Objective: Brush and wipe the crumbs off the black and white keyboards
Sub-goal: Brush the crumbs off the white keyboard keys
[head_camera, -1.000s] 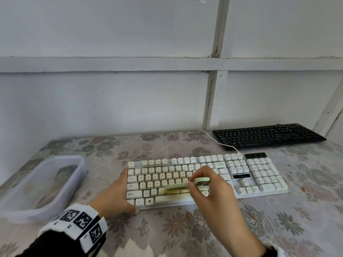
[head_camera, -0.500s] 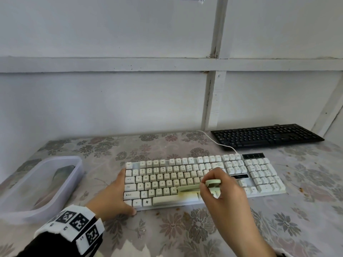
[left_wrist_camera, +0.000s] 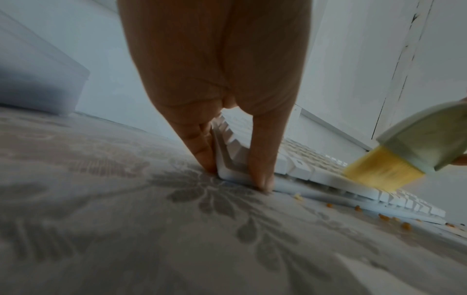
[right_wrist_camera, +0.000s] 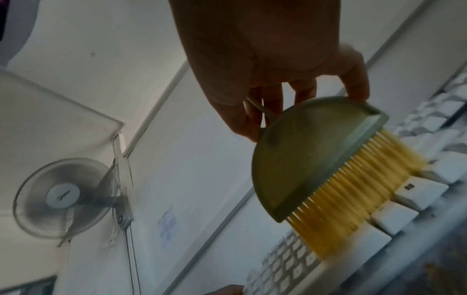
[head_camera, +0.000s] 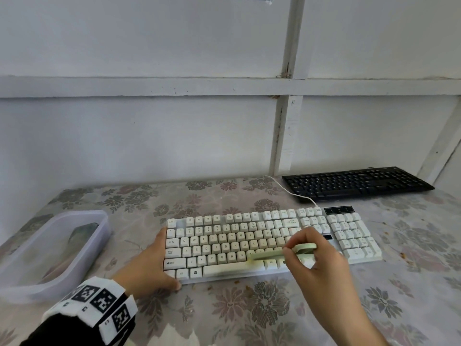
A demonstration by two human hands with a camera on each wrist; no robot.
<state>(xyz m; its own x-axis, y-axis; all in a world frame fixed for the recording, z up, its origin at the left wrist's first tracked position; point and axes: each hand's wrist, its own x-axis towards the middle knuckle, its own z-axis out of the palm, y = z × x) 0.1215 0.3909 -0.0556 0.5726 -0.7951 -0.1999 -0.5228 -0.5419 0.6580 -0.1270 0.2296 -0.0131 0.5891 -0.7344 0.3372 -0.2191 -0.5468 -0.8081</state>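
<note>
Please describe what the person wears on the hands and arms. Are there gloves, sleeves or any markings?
No gloves: the left hand and the right hand are bare. On the left wrist sits a white band printed with square black-and-white code markers, above a black sleeve. At the right wrist only a small white edge and a dark bit show at the frame's bottom; no cables are visible.

White panelled wall (head_camera: 149, 136) rising behind table, pale battens (head_camera: 287, 136) crossing it at 12 and 1 o'clock. Floral cloth (head_camera: 249, 315) covering table. Translucent tub (head_camera: 53, 248) sitting at 9 o'clock. Wall fan (right_wrist_camera: 65, 197) hanging high in right wrist view. Soft daylight falling evenly.
</note>
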